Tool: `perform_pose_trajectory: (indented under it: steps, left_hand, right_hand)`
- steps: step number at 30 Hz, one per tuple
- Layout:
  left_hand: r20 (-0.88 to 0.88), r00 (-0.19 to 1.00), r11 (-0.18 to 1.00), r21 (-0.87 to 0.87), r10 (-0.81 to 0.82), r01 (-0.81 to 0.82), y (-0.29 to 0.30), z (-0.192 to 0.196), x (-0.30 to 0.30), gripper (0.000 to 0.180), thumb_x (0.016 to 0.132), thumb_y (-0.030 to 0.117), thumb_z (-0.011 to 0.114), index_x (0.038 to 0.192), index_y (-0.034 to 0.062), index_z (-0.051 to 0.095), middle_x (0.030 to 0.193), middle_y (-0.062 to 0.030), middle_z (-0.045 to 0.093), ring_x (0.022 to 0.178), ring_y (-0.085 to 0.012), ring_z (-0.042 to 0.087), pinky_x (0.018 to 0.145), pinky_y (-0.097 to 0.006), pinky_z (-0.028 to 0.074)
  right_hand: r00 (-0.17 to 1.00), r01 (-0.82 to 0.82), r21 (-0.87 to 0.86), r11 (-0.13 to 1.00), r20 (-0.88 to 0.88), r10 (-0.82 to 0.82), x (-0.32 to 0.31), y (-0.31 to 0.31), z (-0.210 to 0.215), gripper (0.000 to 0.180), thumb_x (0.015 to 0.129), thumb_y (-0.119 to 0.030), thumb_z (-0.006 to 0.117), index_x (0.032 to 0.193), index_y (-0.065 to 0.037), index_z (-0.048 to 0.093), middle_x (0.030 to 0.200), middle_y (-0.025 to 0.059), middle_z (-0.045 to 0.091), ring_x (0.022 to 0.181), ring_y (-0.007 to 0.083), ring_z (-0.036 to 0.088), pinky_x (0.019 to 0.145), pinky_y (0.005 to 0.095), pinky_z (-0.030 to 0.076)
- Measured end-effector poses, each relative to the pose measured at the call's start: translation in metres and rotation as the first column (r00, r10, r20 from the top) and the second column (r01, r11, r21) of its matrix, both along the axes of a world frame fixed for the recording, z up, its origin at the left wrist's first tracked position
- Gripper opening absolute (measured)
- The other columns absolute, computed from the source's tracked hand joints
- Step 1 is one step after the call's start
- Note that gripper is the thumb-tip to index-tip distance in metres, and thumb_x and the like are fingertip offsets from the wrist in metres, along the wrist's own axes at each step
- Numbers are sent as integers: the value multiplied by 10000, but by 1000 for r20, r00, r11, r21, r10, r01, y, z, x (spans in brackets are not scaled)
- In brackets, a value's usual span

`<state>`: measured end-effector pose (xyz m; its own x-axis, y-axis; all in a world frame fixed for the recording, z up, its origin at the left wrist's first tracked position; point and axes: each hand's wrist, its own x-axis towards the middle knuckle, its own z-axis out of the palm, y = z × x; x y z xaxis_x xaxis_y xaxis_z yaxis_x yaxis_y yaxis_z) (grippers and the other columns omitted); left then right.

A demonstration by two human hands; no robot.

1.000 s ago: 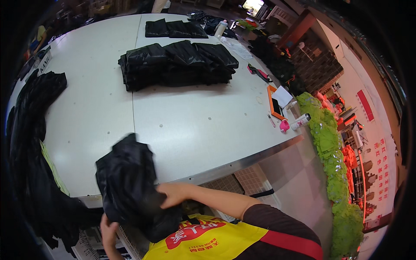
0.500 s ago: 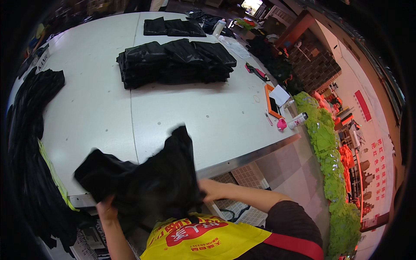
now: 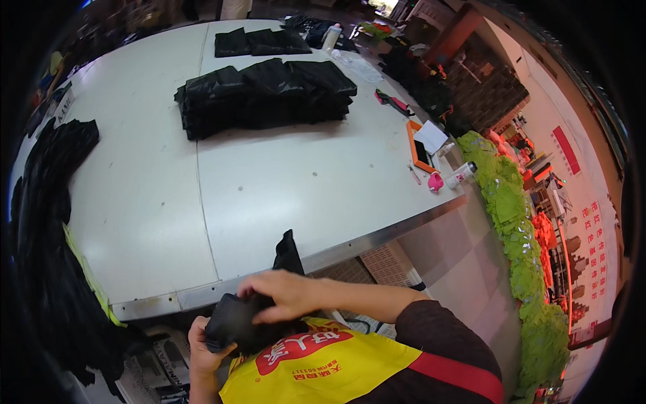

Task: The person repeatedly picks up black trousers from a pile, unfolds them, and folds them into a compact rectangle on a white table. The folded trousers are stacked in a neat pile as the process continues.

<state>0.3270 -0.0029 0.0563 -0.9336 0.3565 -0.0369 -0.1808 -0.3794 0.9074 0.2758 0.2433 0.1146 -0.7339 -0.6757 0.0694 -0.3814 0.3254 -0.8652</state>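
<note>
A crumpled black garment (image 3: 245,316) is bunched close to my chest, below the near edge of the white table (image 3: 282,182). My left hand (image 3: 200,347) grips it from underneath. My right hand (image 3: 282,295) lies over its top, fingers curled into the cloth. One corner of the garment (image 3: 288,252) sticks up over the table edge.
A stack of folded black garments (image 3: 262,94) sits at the table's far middle, with more folded pieces (image 3: 259,42) behind it. Loose black cloth (image 3: 47,202) hangs over the left edge. An orange tablet (image 3: 424,145), a white bottle (image 3: 461,174) and small items lie at right. Green fabric piles (image 3: 518,229) line the floor.
The garment was held spread out and raised in front of me; now it is gathered into a tight bundle low against my chest, both hands closer together.
</note>
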Motion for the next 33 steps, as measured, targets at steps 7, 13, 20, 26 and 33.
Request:
perform_pose_trajectory:
  steps: [7,13,20,26,33]
  left_hand:
    - [-278,944,911,-316,177,-264,-37,35,1,858,536,239,874,1236,38,420,1227,-107,471,1137,-222,458,975,-339,333]
    - [-711,454,532,-703,-537,-473,-22,112,-13,535,624,268,760,1074,92,531,987,-94,560,949,-224,558,922,-389,379]
    - [-484,424,131,-763,-766,-633,-51,122,-20,319,704,277,689,650,113,421,545,-18,472,515,-179,518,641,-321,396]
    - [-90,649,-192,-917,-755,-350,-61,108,14,267,725,343,672,716,79,632,899,-71,632,842,-168,591,745,-336,362]
    - [-183,634,-197,-855,-752,-480,-65,95,32,173,711,247,656,728,75,665,1071,-111,631,976,-170,560,809,-347,369]
  right_hand:
    - [788,48,-79,996,-610,-86,5,-19,12,136,724,-96,648,837,-86,572,702,69,507,598,241,563,464,330,452]
    - [763,-64,-47,997,-646,19,20,-53,13,146,736,-106,634,822,-36,540,737,83,493,644,235,563,513,302,474]
    - [919,-382,570,727,153,363,12,-4,17,288,760,-252,680,919,-29,592,922,152,595,810,323,605,689,381,488]
    - [930,-18,789,615,-212,300,16,49,1,115,730,-148,658,781,-47,680,1096,218,553,1031,352,531,803,416,459]
    - [900,61,820,569,-292,324,28,36,30,122,715,-78,652,829,-42,677,1326,276,400,1150,394,466,875,430,458]
